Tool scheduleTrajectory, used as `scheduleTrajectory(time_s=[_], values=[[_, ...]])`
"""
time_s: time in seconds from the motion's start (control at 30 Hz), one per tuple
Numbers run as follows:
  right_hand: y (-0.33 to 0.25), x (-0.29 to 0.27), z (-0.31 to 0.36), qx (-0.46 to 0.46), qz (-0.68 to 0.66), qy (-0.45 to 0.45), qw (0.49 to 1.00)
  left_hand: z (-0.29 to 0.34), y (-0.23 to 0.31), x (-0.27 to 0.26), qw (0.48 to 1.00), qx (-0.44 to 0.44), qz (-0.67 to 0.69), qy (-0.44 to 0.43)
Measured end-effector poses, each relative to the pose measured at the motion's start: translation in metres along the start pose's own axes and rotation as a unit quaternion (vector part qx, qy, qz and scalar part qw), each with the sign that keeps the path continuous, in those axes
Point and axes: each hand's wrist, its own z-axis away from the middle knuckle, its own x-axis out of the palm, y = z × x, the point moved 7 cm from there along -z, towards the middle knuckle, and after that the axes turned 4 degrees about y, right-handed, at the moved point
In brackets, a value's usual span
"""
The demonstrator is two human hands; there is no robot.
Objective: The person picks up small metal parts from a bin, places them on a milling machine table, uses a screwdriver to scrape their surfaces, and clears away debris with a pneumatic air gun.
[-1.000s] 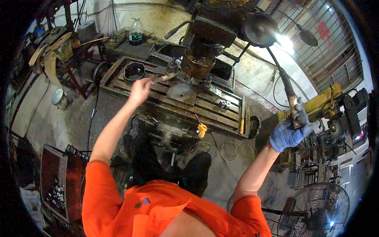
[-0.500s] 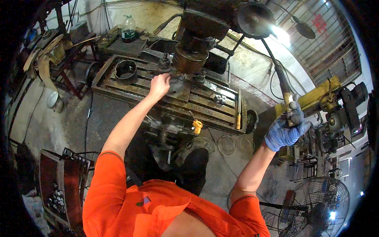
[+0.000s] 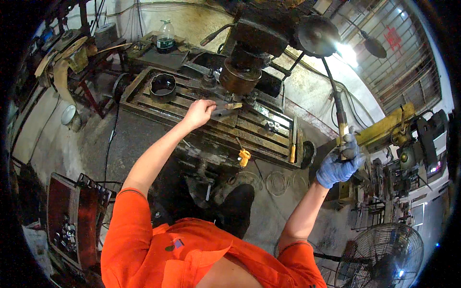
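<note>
My bare left hand (image 3: 200, 114) is closed over the slotted machine table (image 3: 259, 139). It pinches a thin, dark-handled brush (image 3: 233, 105) whose tan tip points right, below the round machine head (image 3: 239, 77). What lies directly beneath the tip is too dark to make out. My right hand (image 3: 340, 165), in a blue knitted glove, wraps round the grip of a long dark lever (image 3: 340, 113) that slopes down from the machine. A black round pot (image 3: 163, 88) stands on the table's left part, and small metal blocks (image 3: 271, 126) lie right of centre.
A yellow-handled tool (image 3: 244, 157) sticks out at the table's front edge, and another yellow-handled tool (image 3: 293, 152) lies along its right end. A large caged fan (image 3: 379, 257) stands at lower right. At lower left is a box of metal parts (image 3: 65, 225). A plastic bottle (image 3: 165, 37) stands behind.
My left hand has drawn back slightly from under the machine head, and the brush now shows. The gloved right hand is still on the lever, a little lower. The whole view has shifted slightly.
</note>
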Motion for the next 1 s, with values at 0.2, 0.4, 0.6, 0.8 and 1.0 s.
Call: scheduleTrajectory(time_s=[0.2, 0.4, 0.6, 0.8, 1.0], values=[[0.008, -0.007, 0.002, -0.030, -0.029, -0.044, 0.998, 0.007, -0.006, -0.005, 0.993, -0.055, 0.101, -0.036], [0.036, -0.036, -0.004, -0.046, -0.074, -0.187, 0.979, 0.012, -0.004, -0.015, 0.993, -0.043, 0.110, 0.010], [-0.018, -0.012, 0.019, -0.404, 0.352, -0.024, 0.844, 0.014, -0.012, -0.013, 0.997, -0.028, 0.071, 0.020], [-0.030, 0.004, -0.001, -0.175, 0.192, -0.076, 0.963, 0.018, -0.004, -0.012, 0.997, -0.039, 0.073, -0.001], [-0.037, 0.007, -0.016, -0.130, 0.150, -0.121, 0.973, 0.012, -0.007, -0.005, 0.994, -0.029, 0.103, -0.022]])
